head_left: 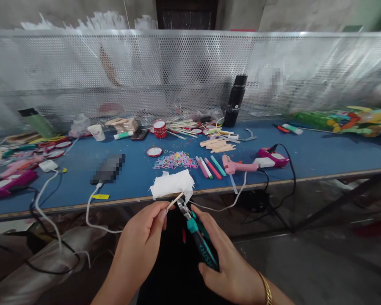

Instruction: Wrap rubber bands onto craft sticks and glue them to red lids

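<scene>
Between the thumb and fingers of my left hand is a thin wooden stick, pointing up and to the right. My right hand is wrapped round the dark and teal handles of a pair of pliers. The metal jaws are close beside the stick; I cannot tell whether they touch it. Just beyond both hands, a crumpled white tissue lies at the table's front edge. Behind it is a pile of colourful small rubber bands or clips.
On the blue table are several markers, a pink glue gun, wooden craft sticks, a phone and red-rimmed rolls. A black bottle stands before the perforated metal screen. Cables hang over the front edge.
</scene>
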`<action>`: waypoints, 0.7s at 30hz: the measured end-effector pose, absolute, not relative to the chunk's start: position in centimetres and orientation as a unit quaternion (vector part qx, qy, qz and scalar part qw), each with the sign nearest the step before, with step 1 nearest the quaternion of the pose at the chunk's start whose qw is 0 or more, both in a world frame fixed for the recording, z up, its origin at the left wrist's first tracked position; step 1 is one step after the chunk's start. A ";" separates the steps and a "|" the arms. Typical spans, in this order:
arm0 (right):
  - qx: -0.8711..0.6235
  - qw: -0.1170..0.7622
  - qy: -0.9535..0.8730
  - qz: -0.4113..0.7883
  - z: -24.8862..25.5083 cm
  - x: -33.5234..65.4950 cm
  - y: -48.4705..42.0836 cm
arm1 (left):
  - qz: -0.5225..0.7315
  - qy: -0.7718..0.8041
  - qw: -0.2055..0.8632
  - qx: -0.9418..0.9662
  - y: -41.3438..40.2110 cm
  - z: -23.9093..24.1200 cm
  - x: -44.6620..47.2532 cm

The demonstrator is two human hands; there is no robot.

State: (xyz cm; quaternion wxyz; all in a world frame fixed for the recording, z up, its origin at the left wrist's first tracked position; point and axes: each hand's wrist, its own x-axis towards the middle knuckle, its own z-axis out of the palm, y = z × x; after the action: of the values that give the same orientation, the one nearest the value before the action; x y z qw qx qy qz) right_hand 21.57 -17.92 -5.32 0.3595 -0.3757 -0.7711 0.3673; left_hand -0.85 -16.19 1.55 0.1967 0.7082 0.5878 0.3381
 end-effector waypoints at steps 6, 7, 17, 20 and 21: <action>-0.347 0.363 -0.776 0.382 -5.1 21.9 -17.6 | 0.339 0.561 0.160 0.738 -15.8 1.3 -1.2; -0.344 0.362 -0.776 0.387 -5.1 21.9 -17.5 | 0.338 0.556 0.156 0.743 -15.8 1.3 -1.2; -0.306 0.352 -0.749 0.471 -3.5 21.9 -16.6 | 0.293 0.534 0.138 0.781 -15.7 2.4 -1.6; -0.329 0.340 -0.743 0.474 -2.8 21.5 -16.5 | 0.279 0.538 0.130 0.785 -15.5 2.4 -1.3; -0.341 0.340 -0.741 0.469 -2.7 21.3 -16.5 | 0.276 0.539 0.126 0.786 -15.5 2.4 -1.1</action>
State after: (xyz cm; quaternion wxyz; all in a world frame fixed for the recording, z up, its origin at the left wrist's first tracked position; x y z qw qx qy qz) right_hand 21.30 -16.53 -2.68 0.3395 -0.3408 -0.7407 0.4690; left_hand -1.13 -15.45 2.38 0.1263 0.7859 0.5389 0.2756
